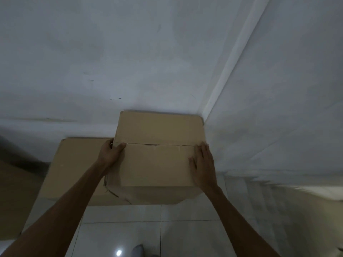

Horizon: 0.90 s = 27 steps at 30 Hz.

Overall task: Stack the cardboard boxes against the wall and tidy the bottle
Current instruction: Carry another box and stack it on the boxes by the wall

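As left hand [111, 154] grips box [157, 165], right hand [203, 165] presses flat.

Seen from the head through one wide-angle lens, in a single view only. Aimed forward and down, toward the wall corner [232, 71]. Held close, near enough for both arms to reach the upper cardboard box [157, 164] in the middle of the frame. Filled above by wall [92, 52], below by tiled floor [120, 232].

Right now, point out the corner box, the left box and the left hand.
corner box [157, 165]: head view, on its near top flap.
left box [78, 169]: head view, on its top face.
left hand [110, 154]: head view, on the back of the hand.
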{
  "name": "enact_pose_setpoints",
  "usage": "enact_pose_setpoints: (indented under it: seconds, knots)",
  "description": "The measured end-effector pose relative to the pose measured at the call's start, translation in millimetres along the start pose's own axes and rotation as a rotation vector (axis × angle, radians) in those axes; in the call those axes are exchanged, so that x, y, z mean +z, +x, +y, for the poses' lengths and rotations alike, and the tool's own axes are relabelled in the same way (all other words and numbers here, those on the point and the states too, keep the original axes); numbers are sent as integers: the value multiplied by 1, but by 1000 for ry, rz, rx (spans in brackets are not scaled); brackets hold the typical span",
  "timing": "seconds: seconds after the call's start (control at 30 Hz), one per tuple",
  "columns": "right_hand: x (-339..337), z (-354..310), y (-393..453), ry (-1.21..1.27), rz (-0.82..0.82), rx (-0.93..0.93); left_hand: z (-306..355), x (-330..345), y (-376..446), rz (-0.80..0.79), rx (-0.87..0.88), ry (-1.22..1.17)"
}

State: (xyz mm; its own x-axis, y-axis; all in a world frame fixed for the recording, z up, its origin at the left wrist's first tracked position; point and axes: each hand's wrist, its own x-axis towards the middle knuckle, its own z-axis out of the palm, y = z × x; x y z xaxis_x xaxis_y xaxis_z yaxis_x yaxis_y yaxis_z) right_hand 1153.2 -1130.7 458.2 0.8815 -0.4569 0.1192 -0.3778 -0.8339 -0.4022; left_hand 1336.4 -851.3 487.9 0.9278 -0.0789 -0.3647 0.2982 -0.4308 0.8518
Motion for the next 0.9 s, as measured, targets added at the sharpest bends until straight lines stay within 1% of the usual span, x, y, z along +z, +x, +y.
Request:
enact_pose_setpoints:
  seconds: [0.2, 0.5, 0.6, 0.77, 0.9]
  knots:
    - [0, -1, 18, 5, -32, 31, 7, 6, 15, -24, 13, -2]
    - [1, 0, 25, 18, -5, 55, 5, 9, 26, -38, 15, 32]
    - [1, -2, 24, 12, -3, 53, 6, 8, 24, -45, 37, 85]
    - [-2, -10, 18, -18, -45, 20, 8, -6, 13, -74, 3, 140]
    - [-7, -26, 11, -17, -83, 22, -3, -23, -2, -97, 1, 149]
